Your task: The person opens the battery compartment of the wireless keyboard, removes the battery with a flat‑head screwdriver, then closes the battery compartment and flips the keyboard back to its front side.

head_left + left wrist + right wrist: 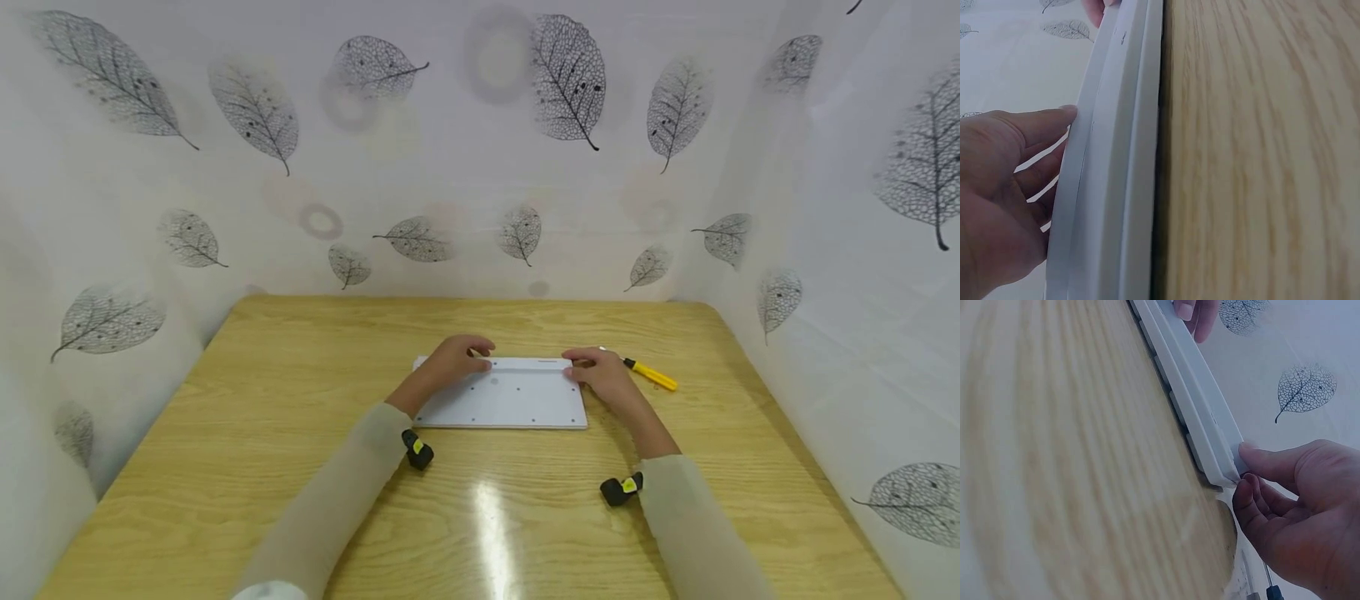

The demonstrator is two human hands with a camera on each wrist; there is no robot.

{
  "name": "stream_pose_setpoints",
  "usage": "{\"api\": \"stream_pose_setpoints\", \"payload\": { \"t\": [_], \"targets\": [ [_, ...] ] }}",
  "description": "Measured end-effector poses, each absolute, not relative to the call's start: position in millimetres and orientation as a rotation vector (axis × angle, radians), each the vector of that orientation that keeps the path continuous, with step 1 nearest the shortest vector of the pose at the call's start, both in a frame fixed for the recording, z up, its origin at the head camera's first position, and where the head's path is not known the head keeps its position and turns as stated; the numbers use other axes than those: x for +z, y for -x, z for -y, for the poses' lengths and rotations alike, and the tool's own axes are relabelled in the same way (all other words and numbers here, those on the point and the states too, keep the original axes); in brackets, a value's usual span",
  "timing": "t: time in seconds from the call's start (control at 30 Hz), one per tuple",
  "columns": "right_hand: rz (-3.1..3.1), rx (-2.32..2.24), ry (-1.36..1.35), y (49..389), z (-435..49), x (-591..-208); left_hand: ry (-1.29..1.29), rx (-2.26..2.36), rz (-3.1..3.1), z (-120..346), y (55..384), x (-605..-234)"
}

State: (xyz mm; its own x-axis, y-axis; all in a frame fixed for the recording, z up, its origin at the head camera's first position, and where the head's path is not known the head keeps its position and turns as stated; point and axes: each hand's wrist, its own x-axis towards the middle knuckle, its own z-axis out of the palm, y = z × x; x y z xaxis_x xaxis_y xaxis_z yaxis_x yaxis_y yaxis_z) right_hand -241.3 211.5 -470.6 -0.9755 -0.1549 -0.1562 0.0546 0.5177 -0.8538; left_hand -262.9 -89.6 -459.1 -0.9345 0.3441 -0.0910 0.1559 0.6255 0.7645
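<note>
A white keyboard (517, 404) lies face down on the table, small dark spots dotting its back; its key edges show underneath in the right wrist view. My left hand (452, 362) holds the raised far edge left of the middle, thumb on the back and fingers behind it. In the left wrist view, the left hand (1004, 181) has its thumb tip at the rim. At the far right corner my right hand (603, 377) pinches the keyboard, and the right wrist view has this right hand (1310, 500) with thumb and fingertips around the corner.
A screwdriver with a yellow handle (654, 375) lies to the right, just beyond the right hand. The wooden table (300, 350) meets a white leaf-print curtain (450, 167) at the back and sides. Black wrist cameras hang by both sleeves.
</note>
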Motion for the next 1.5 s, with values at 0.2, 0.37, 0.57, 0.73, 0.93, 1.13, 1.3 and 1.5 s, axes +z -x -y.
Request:
{"api": "stream_pose_setpoints", "payload": {
  "t": [0.2,0.37,0.57,0.73,0.93,1.13,1.3,1.5],
  "targets": [
    [-2.554,-1.417,0.071,242.0,-208.6,-467.1,-0.421,1.200,-2.611,90.3,261.3,-457.1],
    [-2.535,-1.436,0.059,243.1,-208.2,-468.6,-0.475,1.197,-2.589,80.7,264.2,-457.8],
    [-2.519,-1.438,0.028,243.6,-208.5,-470.6,-0.536,1.206,-2.532,57.3,270.9,-461.0],
    [-2.507,-1.447,0.034,244.2,-210.5,-471.8,-0.558,1.206,-2.509,38.7,274.6,-463.0],
    [-2.513,-1.447,0.042,243.5,-212.1,-472.8,-0.615,1.195,-2.527,22.4,278.1,-467.7],
    [-2.501,-1.454,0.045,242.5,-211.1,-473.5,-0.629,1.130,-2.587,15.7,275.6,-467.9],
    [-2.503,-1.459,0.037,243.4,-211.3,-475.5,-0.634,1.102,-2.613,14.4,274.1,-466.5],
    [-2.507,-1.459,0.037,243.8,-212.0,-476.0,-0.652,1.089,-2.626,13.8,275.5,-467.2]
  ]
}}
